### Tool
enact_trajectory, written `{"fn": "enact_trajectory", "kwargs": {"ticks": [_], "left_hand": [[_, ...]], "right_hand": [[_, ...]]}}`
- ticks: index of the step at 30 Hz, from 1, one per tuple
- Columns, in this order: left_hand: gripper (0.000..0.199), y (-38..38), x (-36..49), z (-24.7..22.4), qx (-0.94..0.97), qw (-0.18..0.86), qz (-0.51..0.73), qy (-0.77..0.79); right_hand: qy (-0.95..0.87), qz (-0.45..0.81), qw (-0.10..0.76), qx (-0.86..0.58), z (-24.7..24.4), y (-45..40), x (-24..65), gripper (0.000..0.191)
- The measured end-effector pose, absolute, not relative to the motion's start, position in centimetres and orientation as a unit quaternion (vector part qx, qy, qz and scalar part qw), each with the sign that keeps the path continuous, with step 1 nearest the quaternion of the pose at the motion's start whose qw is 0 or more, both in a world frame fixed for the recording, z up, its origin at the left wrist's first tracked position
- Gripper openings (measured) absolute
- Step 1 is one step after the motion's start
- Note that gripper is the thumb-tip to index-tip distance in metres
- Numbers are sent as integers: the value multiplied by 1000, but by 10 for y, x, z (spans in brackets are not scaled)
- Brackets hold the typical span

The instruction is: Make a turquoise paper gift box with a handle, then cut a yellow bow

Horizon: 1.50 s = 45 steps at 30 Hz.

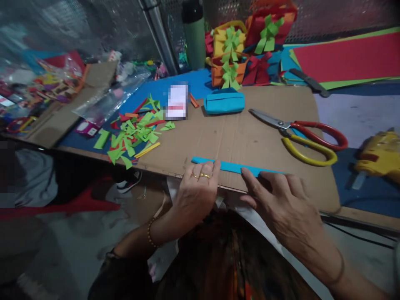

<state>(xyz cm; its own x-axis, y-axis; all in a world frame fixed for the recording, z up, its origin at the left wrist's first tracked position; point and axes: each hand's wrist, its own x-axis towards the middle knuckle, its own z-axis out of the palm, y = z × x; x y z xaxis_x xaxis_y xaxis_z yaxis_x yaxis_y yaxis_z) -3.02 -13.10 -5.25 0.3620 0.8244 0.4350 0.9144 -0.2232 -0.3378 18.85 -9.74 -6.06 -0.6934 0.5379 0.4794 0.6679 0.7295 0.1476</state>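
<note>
A narrow blue paper strip (231, 166) lies flat along the front edge of the cardboard sheet (200, 137). My left hand (200, 183) presses on the strip near its left end, its fingers bent and held together. Farther right, my right hand (278, 196) rests on the same strip with its fingers apart, thumb toward the table edge. Behind the strip sits a folded blue paper piece (224, 103). Scissors (293, 131) with one red and one yellow handle lie to the right, blades slightly parted.
Green and red paper scraps (137, 131) are heaped at left, near a white card (177, 101). Small paper baskets (229, 41) and a green bottle (194, 39) stand behind. A knife (309, 81), red paper sheets (346, 58) and a yellow glue gun (381, 156) lie right.
</note>
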Motion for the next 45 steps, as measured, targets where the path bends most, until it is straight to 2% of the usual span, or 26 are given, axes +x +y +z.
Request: {"fn": "enact_trajectory", "kwargs": {"ticks": [6, 17, 21, 25, 30, 39, 45], "left_hand": [[41, -140, -36, -60, -751, 237, -84, -611], [42, -150, -52, -65, -714, 228, -111, -653], [42, -152, -60, -58, -732, 248, -97, -627], [31, -139, -61, -45, -743, 277, -94, -602], [32, -115, -55, -38, -834, 284, -116, -458], [30, -105, -54, -36, -875, 247, -86, -407], [31, -97, -54, -46, -872, 276, -109, -388]], "right_hand": [[-907, -163, 206, -330, -63, -98, 191, 45], [-910, -159, 200, -328, -60, -98, 190, 43], [-910, -154, 207, -324, -56, -96, 189, 44], [-918, -141, 195, -315, -49, -91, 185, 47], [-923, -128, 181, -313, -44, -85, 181, 51], [-934, -32, 208, -289, -44, -69, 191, 30], [-940, -88, 206, -258, -39, -68, 195, 28]]}}
